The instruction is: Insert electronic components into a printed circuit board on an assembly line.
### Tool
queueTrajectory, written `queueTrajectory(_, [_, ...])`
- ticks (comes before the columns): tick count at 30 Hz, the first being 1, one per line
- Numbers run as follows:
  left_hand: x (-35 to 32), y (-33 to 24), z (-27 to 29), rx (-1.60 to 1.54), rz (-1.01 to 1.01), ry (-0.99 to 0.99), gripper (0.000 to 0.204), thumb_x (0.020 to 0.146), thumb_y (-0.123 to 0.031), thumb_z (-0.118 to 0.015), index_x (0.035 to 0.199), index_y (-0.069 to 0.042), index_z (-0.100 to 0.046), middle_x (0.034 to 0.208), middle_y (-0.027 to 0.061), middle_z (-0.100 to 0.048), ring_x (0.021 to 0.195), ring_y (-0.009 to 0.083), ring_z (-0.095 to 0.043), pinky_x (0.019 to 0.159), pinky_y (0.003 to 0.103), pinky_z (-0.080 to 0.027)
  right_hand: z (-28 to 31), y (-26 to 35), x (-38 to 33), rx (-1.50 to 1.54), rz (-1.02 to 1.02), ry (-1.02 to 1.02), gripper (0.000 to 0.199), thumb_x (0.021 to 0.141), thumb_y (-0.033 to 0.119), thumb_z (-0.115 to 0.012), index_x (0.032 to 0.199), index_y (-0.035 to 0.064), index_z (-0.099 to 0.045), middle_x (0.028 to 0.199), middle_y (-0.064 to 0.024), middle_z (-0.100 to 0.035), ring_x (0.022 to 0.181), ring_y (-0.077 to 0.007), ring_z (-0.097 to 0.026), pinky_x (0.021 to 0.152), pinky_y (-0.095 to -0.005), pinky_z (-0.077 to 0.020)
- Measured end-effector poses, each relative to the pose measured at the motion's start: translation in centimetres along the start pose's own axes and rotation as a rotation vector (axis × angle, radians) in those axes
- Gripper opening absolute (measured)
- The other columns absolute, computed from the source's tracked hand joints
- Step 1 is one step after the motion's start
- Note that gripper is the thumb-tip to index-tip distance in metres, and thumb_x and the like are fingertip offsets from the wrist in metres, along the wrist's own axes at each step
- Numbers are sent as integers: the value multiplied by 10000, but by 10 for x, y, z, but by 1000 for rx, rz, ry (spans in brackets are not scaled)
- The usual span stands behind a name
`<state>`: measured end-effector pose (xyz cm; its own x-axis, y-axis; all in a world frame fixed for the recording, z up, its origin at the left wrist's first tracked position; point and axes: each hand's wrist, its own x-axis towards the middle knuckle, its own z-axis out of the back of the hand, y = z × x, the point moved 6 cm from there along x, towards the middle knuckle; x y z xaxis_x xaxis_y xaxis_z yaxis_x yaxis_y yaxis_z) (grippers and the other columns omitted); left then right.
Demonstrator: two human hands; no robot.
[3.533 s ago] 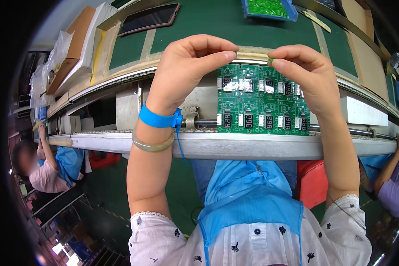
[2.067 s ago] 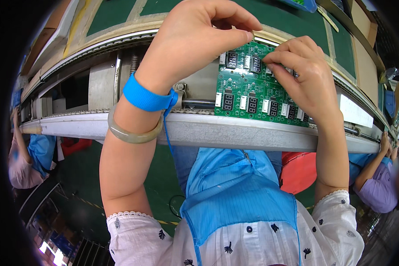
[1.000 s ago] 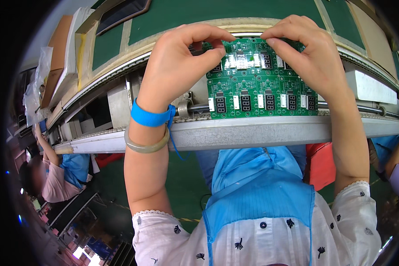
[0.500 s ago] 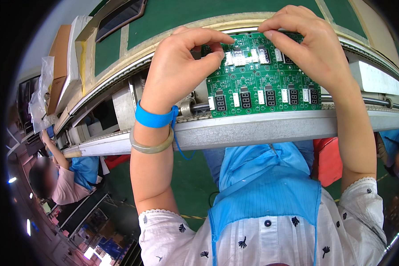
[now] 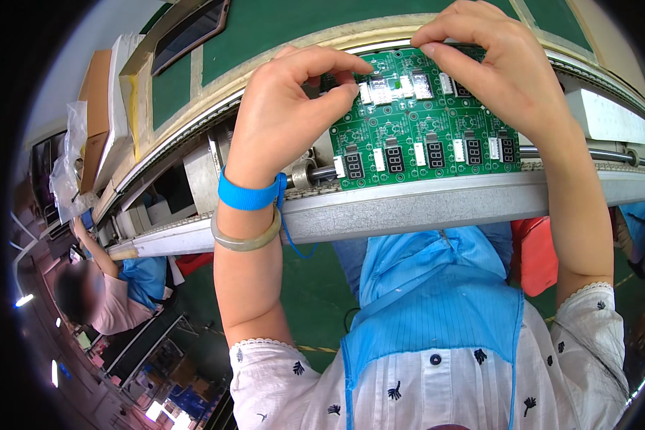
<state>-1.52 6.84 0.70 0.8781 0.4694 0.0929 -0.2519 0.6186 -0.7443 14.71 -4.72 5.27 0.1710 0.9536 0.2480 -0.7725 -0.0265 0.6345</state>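
A green circuit board panel (image 5: 423, 132) with rows of small black display parts and white parts lies on a conveyor line. My left hand (image 5: 287, 115), wearing a blue wrist strap and a pale bangle, pinches a small white part at the panel's upper left. My right hand (image 5: 494, 68) rests its fingertips on the panel's upper edge, covering the right corner. Whether the right fingers hold a part I cannot tell.
A grey metal rail (image 5: 437, 204) runs across in front of me, with a metal roller (image 5: 301, 174) at the panel's left. Green work surface (image 5: 301, 25) lies beyond. Cardboard boxes (image 5: 97, 107) stand far left. Another seated person (image 5: 100, 294) works at the lower left.
The view has shifted so the panel sits higher and closer. My left thumb and forefinger have closed onto a white part on the panel's upper row; the right hand stays on the top edge.
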Motion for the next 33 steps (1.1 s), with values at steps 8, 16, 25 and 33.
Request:
queueTrajectory(8, [1, 3, -3, -72, 66, -1, 254, 824, -24, -729, 1068, -63, -786, 873, 6, -689, 749, 87, -577, 687, 246, -486, 2, -3, -1, 14, 8, -7, 140, 866, 99, -697, 929, -14, -751, 889, -154, -708, 916, -315, -660, 822, -403, -523])
queueTrajectory(16, [7, 1, 17, -293, 5, -189, 197, 875, -87, -767, 1069, -59, -788, 820, -42, -652, 725, 63, -506, 665, 210, -443, 10, -8, 7, 77, 55, -52, 137, 872, 95, -693, 937, -8, -755, 883, -152, -708, 889, -304, -670, 802, -391, -530])
queueTrajectory(25, [107, -48, 43, 223, 8, -275, 201, 892, -101, -703, 1032, 29, -765, 861, 128, -753, 774, 196, -700, 731, 313, -558, 43, -38, 101, -417, 102, -71, 187, 859, 116, -684, 946, -25, -770, 938, -206, -751, 852, -347, -728, 800, -416, -576])
queueTrajectory(33, [183, -14, 19, 714, -59, -221, 182, 825, -137, -665, 914, -68, -808, 918, 237, -737, 903, 403, -723, 856, 484, -576, 14, -61, 147, -448, 52, 283, 194, 858, 157, -666, 975, 93, -808, 1002, -186, -761, 1001, -361, -716, 894, -488, -533])
